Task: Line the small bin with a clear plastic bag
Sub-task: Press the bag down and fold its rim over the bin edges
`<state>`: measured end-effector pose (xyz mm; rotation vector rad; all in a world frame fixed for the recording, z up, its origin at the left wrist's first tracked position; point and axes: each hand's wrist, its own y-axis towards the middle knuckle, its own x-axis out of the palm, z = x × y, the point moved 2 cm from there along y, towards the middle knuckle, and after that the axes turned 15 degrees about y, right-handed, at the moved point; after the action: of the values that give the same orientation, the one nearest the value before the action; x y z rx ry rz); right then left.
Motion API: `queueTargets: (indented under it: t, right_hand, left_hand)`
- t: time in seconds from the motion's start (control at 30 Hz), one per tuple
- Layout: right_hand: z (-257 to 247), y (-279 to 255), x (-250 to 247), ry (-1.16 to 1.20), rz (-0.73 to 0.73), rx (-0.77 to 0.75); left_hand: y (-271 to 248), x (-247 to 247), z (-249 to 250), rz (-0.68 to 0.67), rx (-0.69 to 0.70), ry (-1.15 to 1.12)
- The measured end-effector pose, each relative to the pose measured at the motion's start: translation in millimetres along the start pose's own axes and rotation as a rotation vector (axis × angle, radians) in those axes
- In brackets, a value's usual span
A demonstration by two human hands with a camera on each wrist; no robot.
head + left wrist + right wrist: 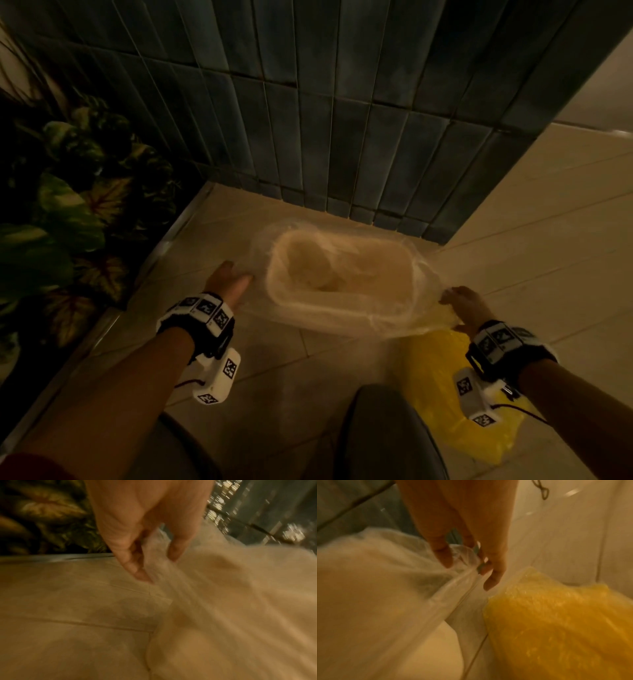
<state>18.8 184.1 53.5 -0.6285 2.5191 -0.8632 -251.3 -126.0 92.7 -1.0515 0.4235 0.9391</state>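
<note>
A small pale bin [346, 303] stands on the tiled floor by the wall. A clear plastic bag [421, 274] is draped over its mouth and hangs inside. My left hand [228, 279] pinches the bag's edge at the bin's left side; the left wrist view shows the film [173, 577] bunched between thumb and fingers [133, 566]. My right hand [460, 303] grips the bag's edge on the right; in the right wrist view the film [462, 561] is gathered between its fingers [494, 574]. The bag [385, 581] is pulled taut sideways.
A crumpled yellow plastic bag [445, 377] lies on the floor just under my right wrist, also seen as yellow plastic [556, 622]. Dark tiled wall [342, 120] stands behind the bin. Leafy plants [68, 205] fill the left behind a metal strip. My knees are at the bottom.
</note>
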Motion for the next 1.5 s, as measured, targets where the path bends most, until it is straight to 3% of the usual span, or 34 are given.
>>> queueTargets:
  t: [0.1, 0.17, 0.37, 0.47, 0.53, 0.6, 0.67, 0.8, 0.93, 1.0, 1.13, 1.27, 1.37, 1.43, 1.5]
  right_hand:
    - [8, -2, -1, 0.451, -0.124, 0.164]
    - [8, -7, -1, 0.476, -0.183, 0.089]
    - [7, -6, 7, 0.008, -0.065, -0.257]
    - [0, -6, 15, -0.322, -0.029, -0.307]
    - [-5, -9, 19, -0.347, -0.032, -0.334]
    - [-5, -10, 22, -0.175, -0.095, -0.314]
    - [1, -9, 23, 0.036, -0.135, -0.159]
    - [6, -7, 14, 0.432, -0.291, 0.053]
    - [4, -9, 3, 0.605, -0.36, 0.027]
    - [11, 1, -4, 0.624, -0.356, -0.01]
    - [8, -6, -9, 0.531, -0.312, -0.073]
    - [9, -20, 6, 0.48, -0.422, 0.066]
    - [9, -25, 13, 0.348, -0.437, 0.032]
    - [6, -28, 20, 0.233, -0.432, -0.016]
    - [1, -29, 25, 0.089, -0.39, -0.093]
  left_hand:
    - [-2, -3, -1, -0.153, -0.136, -0.368]
    - [8, -3, -6, -0.129, -0.099, -0.368]
    - [29, 3, -15, 0.076, 0.072, -0.156]
    - [31, 7, -13, 0.197, 0.167, 0.136]
    - [33, 10, -14, 0.252, 0.184, 0.221]
    - [34, 14, -16, 0.201, 0.149, 0.236]
    - [33, 17, -16, 0.091, 0.064, 0.136]
    - [23, 19, -18, -0.213, -0.118, -0.451]
    - [23, 13, -23, -0.192, -0.194, -0.711]
    - [20, 8, -22, -0.158, -0.225, -0.791]
    - [17, 4, -22, -0.172, -0.144, -0.755]
    - [11, 11, -25, -0.359, -0.109, -0.62]
    - [4, 18, -23, -0.502, -0.11, -0.54]
    - [0, 19, -19, -0.489, -0.073, -0.49]
    - [2, 19, -15, -0.382, -0.039, -0.442]
